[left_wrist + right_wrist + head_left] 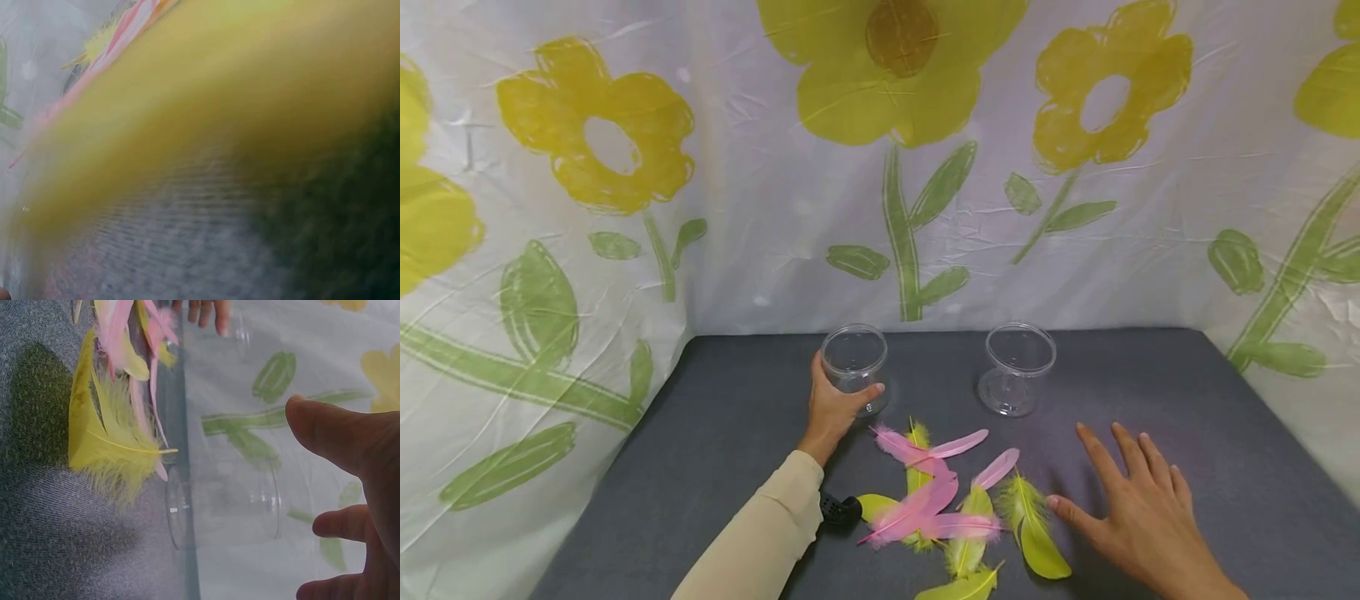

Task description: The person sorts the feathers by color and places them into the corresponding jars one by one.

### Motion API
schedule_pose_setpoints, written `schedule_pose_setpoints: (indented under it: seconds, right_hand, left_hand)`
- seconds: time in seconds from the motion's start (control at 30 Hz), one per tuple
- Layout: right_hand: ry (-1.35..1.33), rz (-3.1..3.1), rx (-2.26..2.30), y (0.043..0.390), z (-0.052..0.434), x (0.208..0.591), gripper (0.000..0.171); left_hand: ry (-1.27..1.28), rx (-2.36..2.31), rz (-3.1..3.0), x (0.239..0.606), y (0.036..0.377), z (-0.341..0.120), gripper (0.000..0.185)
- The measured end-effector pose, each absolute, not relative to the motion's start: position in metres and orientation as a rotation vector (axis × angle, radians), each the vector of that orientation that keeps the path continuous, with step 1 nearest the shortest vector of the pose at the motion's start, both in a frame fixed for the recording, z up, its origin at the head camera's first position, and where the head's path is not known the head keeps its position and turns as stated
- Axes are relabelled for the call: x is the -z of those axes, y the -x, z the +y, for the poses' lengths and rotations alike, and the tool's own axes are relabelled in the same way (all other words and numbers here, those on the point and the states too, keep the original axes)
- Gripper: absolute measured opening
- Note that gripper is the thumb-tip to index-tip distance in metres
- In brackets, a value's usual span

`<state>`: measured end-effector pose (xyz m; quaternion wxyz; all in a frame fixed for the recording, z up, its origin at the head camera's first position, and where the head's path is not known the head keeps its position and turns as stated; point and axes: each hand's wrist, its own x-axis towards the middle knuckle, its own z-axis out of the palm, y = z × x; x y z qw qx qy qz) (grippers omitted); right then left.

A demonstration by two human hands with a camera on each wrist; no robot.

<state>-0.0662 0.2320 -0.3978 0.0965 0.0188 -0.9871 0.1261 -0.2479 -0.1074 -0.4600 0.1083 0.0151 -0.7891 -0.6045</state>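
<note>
My left hand (835,408) grips a clear plastic cup (854,363) standing on the grey table (715,417) at the back left. A second clear cup (1018,367) (225,509) stands to its right, untouched. Pink and yellow-green feathers (943,504) (119,425) lie in a loose pile at the front centre. My right hand (1131,500) hovers with fingers spread just right of the pile, its thumb close to a yellow-green feather (1037,533), holding nothing. The left wrist view is a close blur of yellow and grey.
A white plastic sheet printed with yellow flowers and green stems (910,167) hangs behind the table and down both sides. A small black object (838,510) lies by my left sleeve (760,542).
</note>
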Motion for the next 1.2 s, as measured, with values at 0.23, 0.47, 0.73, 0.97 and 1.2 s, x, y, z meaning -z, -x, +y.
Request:
schedule_pose_setpoints:
  seconds: [0.23, 0.47, 0.73, 0.97, 1.2]
  right_hand:
    - [-0.060, -2.956, -0.389, 0.064, 0.231, 0.400, 0.095]
    - [-0.061, -2.954, -0.399, 0.064, 0.231, 0.400, 0.096]
    - [-0.098, -2.927, -0.388, 0.066, 0.236, 0.396, 0.097]
    - [-0.127, -2.906, -0.375, 0.070, 0.237, 0.389, 0.097]
    - [-0.155, -2.875, -0.368, 0.071, 0.235, 0.386, 0.096]
  left_hand:
    - [-0.077, 1.740, -2.363, 0.460, 0.244, -0.109, 0.107]
    - [-0.067, 1.728, -2.378, 0.460, 0.236, -0.116, 0.105]
    - [-0.058, 1.719, -2.389, 0.460, 0.222, -0.138, 0.107]
    - [-0.042, 1.705, -2.404, 0.460, 0.206, -0.155, 0.109]
    - [-0.013, 1.687, -2.410, 0.458, 0.188, -0.164, 0.110]
